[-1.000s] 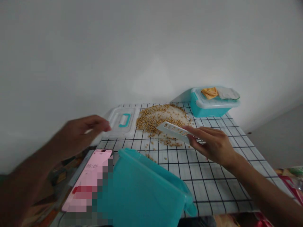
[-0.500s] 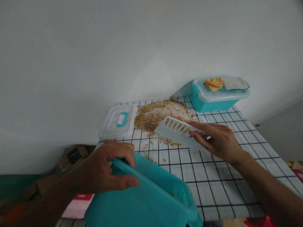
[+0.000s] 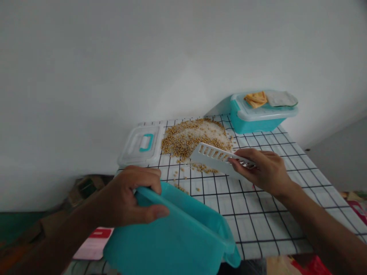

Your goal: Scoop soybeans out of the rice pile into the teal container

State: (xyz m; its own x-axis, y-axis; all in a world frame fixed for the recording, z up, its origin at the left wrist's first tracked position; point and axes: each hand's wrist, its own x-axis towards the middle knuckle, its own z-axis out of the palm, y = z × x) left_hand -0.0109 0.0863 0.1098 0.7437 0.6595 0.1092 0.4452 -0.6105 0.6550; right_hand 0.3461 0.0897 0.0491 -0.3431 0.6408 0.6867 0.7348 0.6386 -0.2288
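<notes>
My left hand (image 3: 137, 200) is closed over the near rim of a turquoise plastic bin (image 3: 172, 238), thumb outside and fingers over the edge. The bin is tilted at the table's front; its bottom is hidden. My right hand (image 3: 265, 172) pinches the right end of a white slotted plastic plate (image 3: 208, 159), held slantwise over the table. Behind the plate's left end lies a spread pile of yellow soybean-like kernels (image 3: 183, 139) mixed with white grains (image 3: 210, 129). Some loose kernels are scattered between the pile and the bin.
A clear lid with a turquoise handle (image 3: 130, 147) lies left of the pile. At the back right stands a lidded turquoise box (image 3: 256, 125) with a yellow cloth (image 3: 256, 99) and a pale cloth (image 3: 281, 98) on top. The grid-patterned tablecloth (image 3: 275, 198) reaches the wall (image 3: 172, 57).
The plate and my right hand have shifted slightly right and a little lower relative to the pile. My left hand keeps its hold on the bin, which has moved only slightly.
</notes>
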